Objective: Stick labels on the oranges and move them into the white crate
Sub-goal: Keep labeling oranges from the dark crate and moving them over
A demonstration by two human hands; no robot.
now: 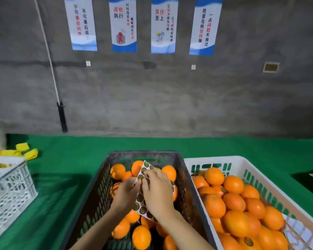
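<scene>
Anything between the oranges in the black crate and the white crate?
Only the adjoining walls: the black crate and white crate stand side by side, so the oranges must be lifted over both rims. Above them, the left hand and right hand are both on the label sheet.

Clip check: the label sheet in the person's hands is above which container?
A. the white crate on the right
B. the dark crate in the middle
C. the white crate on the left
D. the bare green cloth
B: the left hand holds the label sheet, the right hand picks at it, both above the oranges in the dark crate.
</scene>
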